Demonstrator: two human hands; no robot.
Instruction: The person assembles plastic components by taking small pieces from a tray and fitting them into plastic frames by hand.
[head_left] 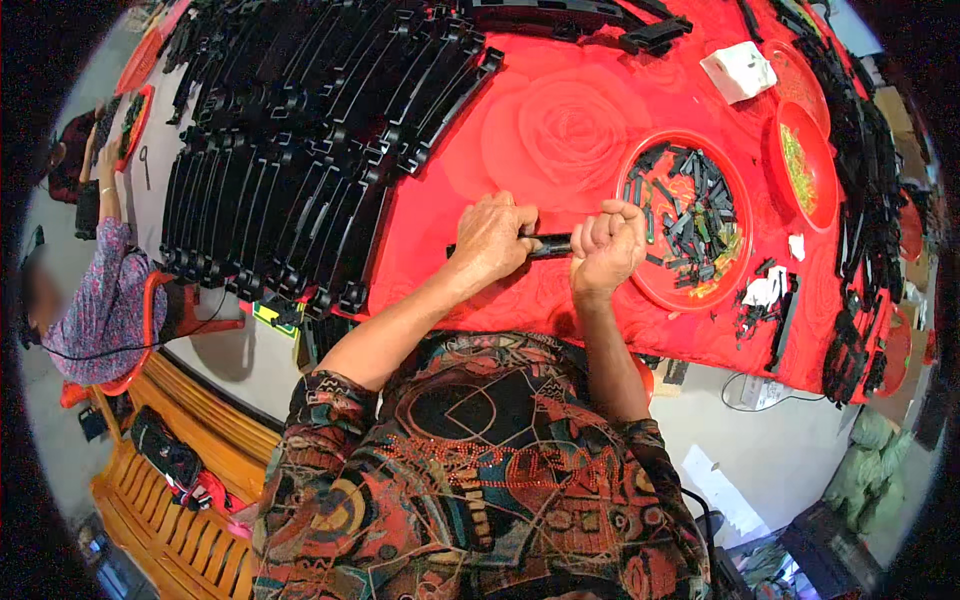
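Observation:
A short black plastic piece [553, 246] stretches between my hands over the red rose-patterned tablecloth [570, 125]. My left hand [494, 240] is closed around its left part, so much of the piece is hidden under the palm. At its other end, my right hand [610, 245] has its fingers curled tightly inward; whether they pinch the piece itself or something small on it is hard to make out. Just right of that hand, a round red basin [744, 190] holds many small black strips and some yellow-green bits.
Rows of long curved black plastic parts [260, 210] cover the table's left side. Another red basin [828, 190], a white block [738, 72] and crumpled tissue [767, 288] lie to the right. A person [95, 310] sits far left, beyond a wooden bench [170, 520].

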